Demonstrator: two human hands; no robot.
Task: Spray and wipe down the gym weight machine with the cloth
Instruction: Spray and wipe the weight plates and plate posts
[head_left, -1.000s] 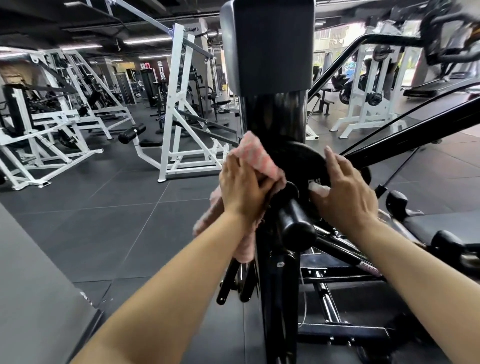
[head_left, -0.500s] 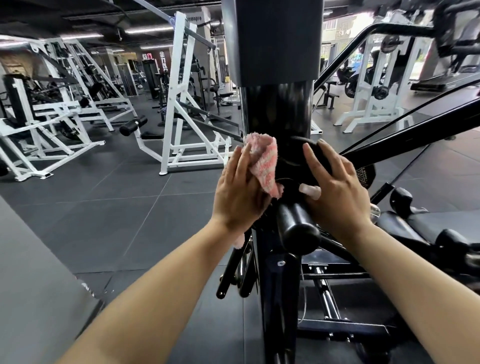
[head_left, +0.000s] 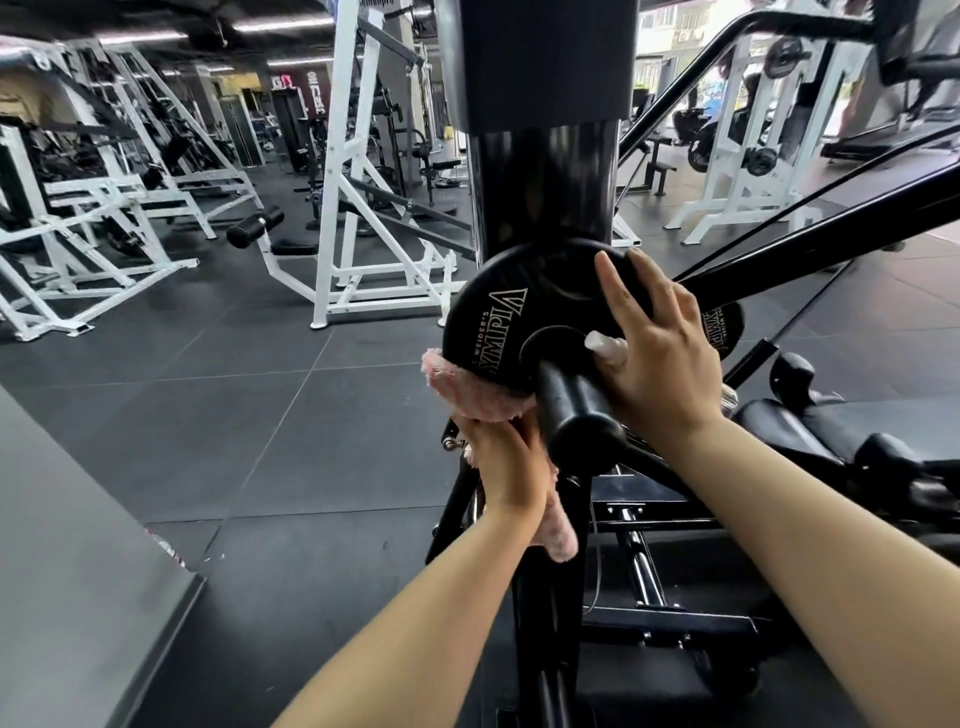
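A black weight plate (head_left: 524, 306) is sitting on the black peg (head_left: 576, 410) of the weight machine (head_left: 545, 176), and everything here is lying around that plate. The left hand (head_left: 506, 462) is reaching up just below the plate, its fingers curling round a pink cloth (head_left: 470, 392) and pressing the bunched top of it against the plate's lower left edge; a loose tail of the cloth is hanging down beside the wrist. The right hand (head_left: 660, 353) is lying on the plate's right side with fingers straight and spread over the rim, while a small white spray nozzle (head_left: 605, 345) is poking out from under it, beside the plate's hub. Padded black rollers (head_left: 795, 374) are sitting to the right of the plate.
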